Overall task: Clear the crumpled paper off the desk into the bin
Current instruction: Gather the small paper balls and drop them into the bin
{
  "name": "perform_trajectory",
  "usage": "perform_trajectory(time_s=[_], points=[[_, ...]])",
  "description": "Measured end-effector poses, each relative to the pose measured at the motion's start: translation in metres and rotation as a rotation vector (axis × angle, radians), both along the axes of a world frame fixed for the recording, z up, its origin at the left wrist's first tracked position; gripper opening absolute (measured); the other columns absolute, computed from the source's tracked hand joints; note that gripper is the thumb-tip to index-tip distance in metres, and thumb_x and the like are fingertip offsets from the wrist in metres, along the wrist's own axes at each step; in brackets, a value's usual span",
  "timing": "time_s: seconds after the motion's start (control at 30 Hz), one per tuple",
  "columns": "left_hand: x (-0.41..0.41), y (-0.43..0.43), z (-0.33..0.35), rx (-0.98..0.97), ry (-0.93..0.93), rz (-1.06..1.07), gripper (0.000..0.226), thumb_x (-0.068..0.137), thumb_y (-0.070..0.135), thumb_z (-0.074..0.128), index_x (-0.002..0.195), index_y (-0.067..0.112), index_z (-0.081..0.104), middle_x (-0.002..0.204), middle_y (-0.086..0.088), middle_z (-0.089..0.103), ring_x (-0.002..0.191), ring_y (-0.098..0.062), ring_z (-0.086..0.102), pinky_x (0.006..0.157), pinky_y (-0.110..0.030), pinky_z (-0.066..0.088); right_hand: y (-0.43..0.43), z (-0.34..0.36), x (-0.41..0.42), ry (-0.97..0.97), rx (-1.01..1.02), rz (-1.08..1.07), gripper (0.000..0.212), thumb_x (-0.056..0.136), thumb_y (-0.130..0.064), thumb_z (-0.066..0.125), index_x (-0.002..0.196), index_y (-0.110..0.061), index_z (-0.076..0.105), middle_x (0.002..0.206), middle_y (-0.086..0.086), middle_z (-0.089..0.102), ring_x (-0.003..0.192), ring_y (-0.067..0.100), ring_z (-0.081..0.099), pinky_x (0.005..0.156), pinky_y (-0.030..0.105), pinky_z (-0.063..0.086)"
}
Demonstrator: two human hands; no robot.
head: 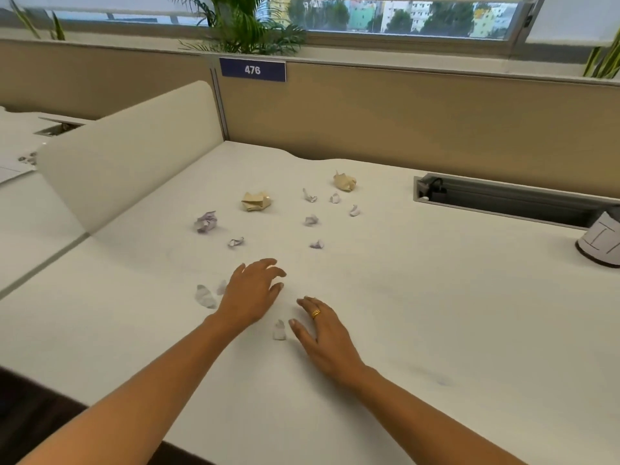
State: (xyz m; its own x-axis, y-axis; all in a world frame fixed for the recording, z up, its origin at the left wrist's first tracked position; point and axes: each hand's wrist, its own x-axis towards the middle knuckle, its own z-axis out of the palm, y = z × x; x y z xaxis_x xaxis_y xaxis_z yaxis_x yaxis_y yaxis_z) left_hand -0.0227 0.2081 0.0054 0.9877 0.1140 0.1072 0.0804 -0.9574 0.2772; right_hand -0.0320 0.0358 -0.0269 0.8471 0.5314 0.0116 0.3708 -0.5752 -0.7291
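Several crumpled paper scraps lie scattered on the white desk (419, 297). Two are tan balls (255, 201) (345, 181); the others are small whitish-purple wads, the biggest (206, 222) at the left. My left hand (250, 293) hovers palm down over the desk, fingers spread, with two scraps (204, 296) just to its left. My right hand (322, 333), wearing a gold ring, is also spread flat, with one small wad (279, 330) touching or just beside its thumb. Neither hand holds anything. A white bin-like container (600, 243) sits at the desk's right edge, partly cut off.
A cream divider panel (131, 156) bounds the desk on the left, a tan partition (402, 122) with a "476" label (252, 70) at the back. An open cable tray (503, 203) is recessed at the back right. Plants stand behind the partition.
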Motion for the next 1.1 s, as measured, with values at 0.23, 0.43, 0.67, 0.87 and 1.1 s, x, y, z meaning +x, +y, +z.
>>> perform_trajectory(time_s=[0.23, 0.43, 0.67, 0.87, 1.1], points=[[-0.048, 0.076, -0.003, 0.040, 0.007, 0.312, 0.041, 0.090, 0.033, 0.052, 0.129, 0.024, 0.047, 0.148, -0.006, 0.034, 0.133, -0.027, 0.035, 0.102, -0.043, 0.038, 0.059, 0.005, -0.019, -0.013, -0.120, 0.295, 0.057, 0.096, -0.035, 0.042, 0.147, -0.025, 0.018, 0.158, -0.001, 0.008, 0.145, 0.013, 0.007, 0.117, 0.027, 0.008], [-0.051, 0.096, -0.011, -0.127, 0.156, 0.257, 0.059, 0.084, 0.033, 0.061, 0.137, 0.027, 0.035, 0.141, -0.007, 0.036, 0.129, -0.028, 0.036, 0.099, -0.040, 0.040, 0.093, 0.011, -0.024, -0.073, -0.207, 0.451, 0.056, 0.098, -0.006, 0.034, 0.148, -0.019, 0.014, 0.158, 0.007, 0.000, 0.146, 0.022, -0.001, 0.120, 0.033, 0.003], [-0.030, 0.091, -0.007, -0.061, 0.254, 0.083, 0.053, 0.090, 0.019, 0.052, 0.138, 0.033, 0.034, 0.130, -0.010, 0.044, 0.120, -0.026, 0.043, 0.099, -0.033, 0.039, 0.087, 0.009, -0.018, -0.012, -0.224, 0.520, 0.044, 0.101, -0.009, 0.024, 0.145, -0.015, 0.028, 0.158, 0.004, 0.013, 0.146, 0.018, 0.006, 0.112, 0.018, 0.001], [-0.019, 0.082, 0.000, -0.073, 0.204, 0.085, 0.032, 0.088, 0.012, 0.056, 0.119, 0.015, 0.060, 0.117, -0.013, 0.056, 0.109, -0.025, 0.054, 0.084, -0.023, 0.038, 0.066, 0.011, -0.013, 0.138, -0.076, 0.342, 0.035, 0.087, -0.042, 0.051, 0.121, -0.036, 0.055, 0.136, -0.020, 0.046, 0.126, 0.000, 0.041, 0.107, 0.022, 0.028], [-0.009, 0.056, 0.004, -0.304, 0.128, 0.116, 0.020, 0.082, 0.000, 0.058, 0.097, 0.000, 0.071, 0.097, -0.016, 0.072, 0.089, -0.026, 0.066, 0.081, -0.027, 0.050, 0.026, 0.010, -0.004, 0.121, -0.014, 0.159, 0.013, 0.080, -0.030, 0.058, 0.080, -0.034, 0.070, 0.097, -0.021, 0.066, 0.090, -0.008, 0.062, 0.082, 0.007, 0.047]])
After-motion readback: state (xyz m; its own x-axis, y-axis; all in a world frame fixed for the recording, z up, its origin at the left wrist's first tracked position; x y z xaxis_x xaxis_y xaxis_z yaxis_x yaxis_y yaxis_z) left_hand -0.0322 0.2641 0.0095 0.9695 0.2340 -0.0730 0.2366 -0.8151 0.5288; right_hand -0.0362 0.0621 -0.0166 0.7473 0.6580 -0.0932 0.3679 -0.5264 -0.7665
